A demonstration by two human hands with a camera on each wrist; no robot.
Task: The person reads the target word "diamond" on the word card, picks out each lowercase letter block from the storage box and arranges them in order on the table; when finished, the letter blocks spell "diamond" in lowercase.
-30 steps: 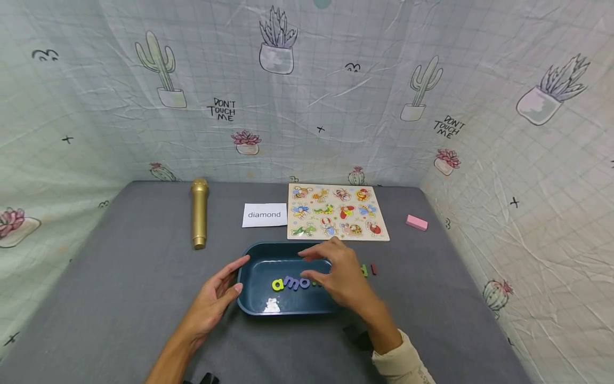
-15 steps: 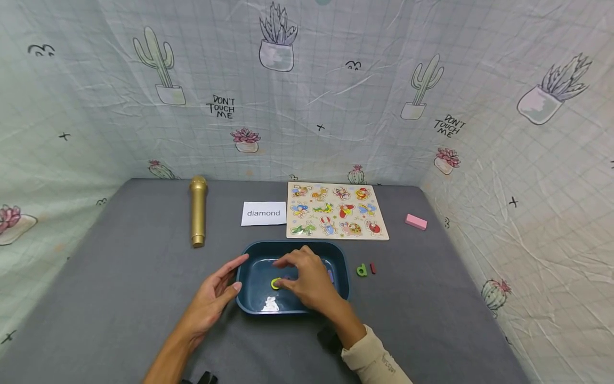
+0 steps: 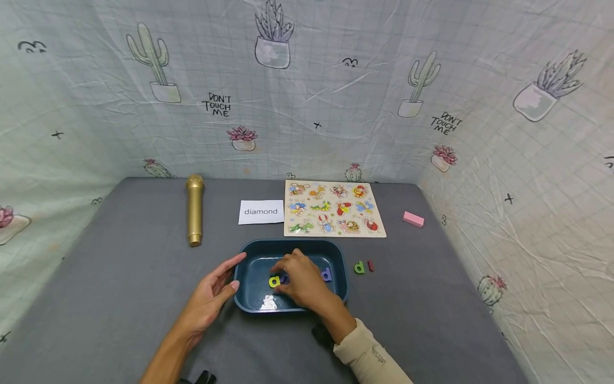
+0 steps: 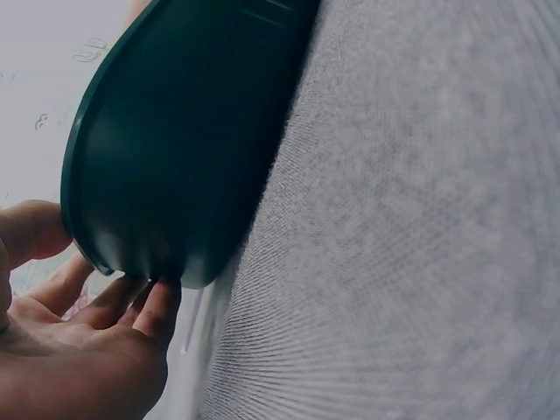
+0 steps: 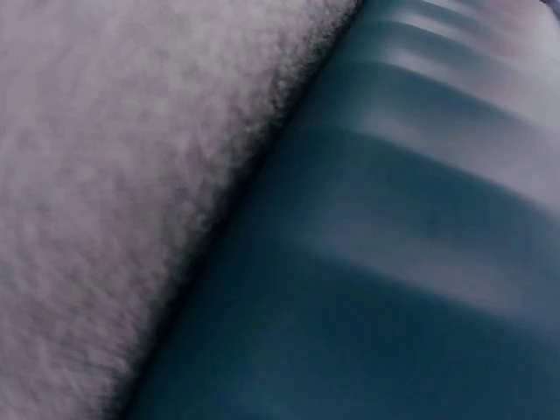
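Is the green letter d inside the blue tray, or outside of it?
Outside: the green letter d lies on the gray tablecloth, apart from the blue tray.

I see a pale, wrinkled sheet (image 3: pixel 312 90) hanging as a wall behind the table (image 3: pixel 115 288) and along both its sides. I can make out a faint square grid on it, with printed cactuses (image 3: pixel 151 56), pink succulents (image 3: pixel 242 134) in pots and the words "DON'T TOUCH ME" (image 3: pixel 219 105). The tabletop is plain grey, and my left wrist view shows its woven texture. The light looks greenish on the left wall, warmer on the right.
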